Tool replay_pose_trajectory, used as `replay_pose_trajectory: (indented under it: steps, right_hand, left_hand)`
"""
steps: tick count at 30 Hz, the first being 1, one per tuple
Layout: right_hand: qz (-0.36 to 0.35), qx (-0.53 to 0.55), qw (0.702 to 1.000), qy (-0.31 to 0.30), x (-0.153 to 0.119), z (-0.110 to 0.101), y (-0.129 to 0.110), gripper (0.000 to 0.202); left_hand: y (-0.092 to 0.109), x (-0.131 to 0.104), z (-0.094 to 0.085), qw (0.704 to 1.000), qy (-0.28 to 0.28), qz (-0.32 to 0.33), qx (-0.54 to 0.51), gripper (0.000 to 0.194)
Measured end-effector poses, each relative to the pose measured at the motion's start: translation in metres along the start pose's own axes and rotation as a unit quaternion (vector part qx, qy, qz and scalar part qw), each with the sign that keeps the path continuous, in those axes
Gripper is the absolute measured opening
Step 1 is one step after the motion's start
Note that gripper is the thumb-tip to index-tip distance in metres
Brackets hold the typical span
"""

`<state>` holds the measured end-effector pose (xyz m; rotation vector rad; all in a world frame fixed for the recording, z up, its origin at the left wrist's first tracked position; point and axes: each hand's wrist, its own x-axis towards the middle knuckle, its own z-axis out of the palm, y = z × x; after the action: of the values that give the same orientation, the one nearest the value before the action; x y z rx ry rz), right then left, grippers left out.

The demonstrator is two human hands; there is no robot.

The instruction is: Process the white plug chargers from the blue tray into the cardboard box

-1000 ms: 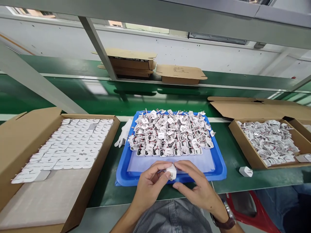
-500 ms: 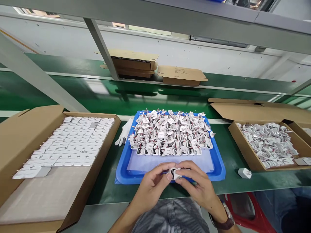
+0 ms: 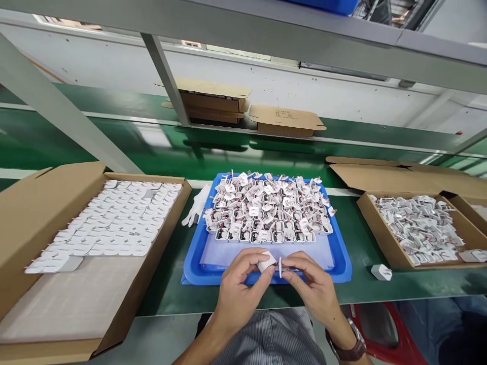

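Note:
My left hand (image 3: pixel 243 279) pinches a small white plastic charger housing (image 3: pixel 267 260) between thumb and fingers. Facing it, my right hand (image 3: pixel 310 281) grips a thin white end cap (image 3: pixel 280 267) seen edge-on; a narrow gap lies between the two parts. Both hands are over the front rim of a blue tray (image 3: pixel 344 268). In that tray stand rows of open white housings (image 3: pixel 266 208) with wired caps lying on top. A closed-looking white charger (image 3: pixel 381 272) lies on the green bench to the right.
Left stands an open cardboard box (image 3: pixel 167 238) with rows of white chargers. On the right, another cardboard box (image 3: pixel 384 238) holds a heap of loose white caps. A white glove (image 3: pixel 198 207) lies beside the tray. Behind are cartons (image 3: pixel 287 117) on a shelf, and a red stool (image 3: pixel 384 334) is below.
The housing has tilted in my left hand, and its open side no longer shows. My right hand now holds the cap upright, slightly apart from the housing. The view has shifted slightly.

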<state>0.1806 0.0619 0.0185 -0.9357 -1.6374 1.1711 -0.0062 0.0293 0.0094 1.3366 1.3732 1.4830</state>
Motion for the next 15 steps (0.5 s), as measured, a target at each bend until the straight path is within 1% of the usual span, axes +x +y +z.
replay_pose_trajectory:
  steps: [2,5,6,8,9,11,13,15]
  right_hand:
    - [0.018,0.006,1.000,-0.008,-0.0003,0.0013,-0.0018,0.021]
    - [0.068,0.062,0.996,-0.015,0.0006,0.0045,-0.0036,0.013]
    - [0.072,0.072,0.995,-0.010,0.0010,0.0057,-0.0039,0.010]
    - [0.041,0.049,0.998,0.011,0.0008,0.0075,-0.0043,0.009]
    - [0.011,0.018,0.999,0.025,0.0003,0.0080,-0.0046,0.011]
    - [-0.057,-0.052,0.996,0.048,-0.0015,0.0080,-0.0055,0.021]
    - [-0.123,-0.109,0.985,0.050,-0.0033,0.0070,-0.0071,0.035]
    - [-0.177,-0.139,0.974,0.036,-0.0042,0.0057,-0.0094,0.047]
  left_hand:
    - [-0.0016,0.0006,0.0009,0.998,0.027,0.047,0.043,0.012]
    - [-0.0015,0.0005,0.0021,0.988,0.054,0.117,0.090,0.016]
    - [-0.0010,0.0002,0.0022,0.984,0.057,0.135,0.097,0.018]
    - [-0.0001,-0.0008,0.0019,0.982,0.053,0.149,0.100,0.019]
    - [0.0001,-0.0014,0.0016,0.984,0.048,0.143,0.097,0.018]
    - [-0.0001,-0.0021,0.0005,0.991,0.032,0.109,0.077,0.017]
    - [-0.0005,-0.0023,-0.0006,0.998,0.014,0.058,0.037,0.016]
    - [-0.0001,-0.0020,-0.0013,1.000,0.000,0.010,-0.010,0.014]
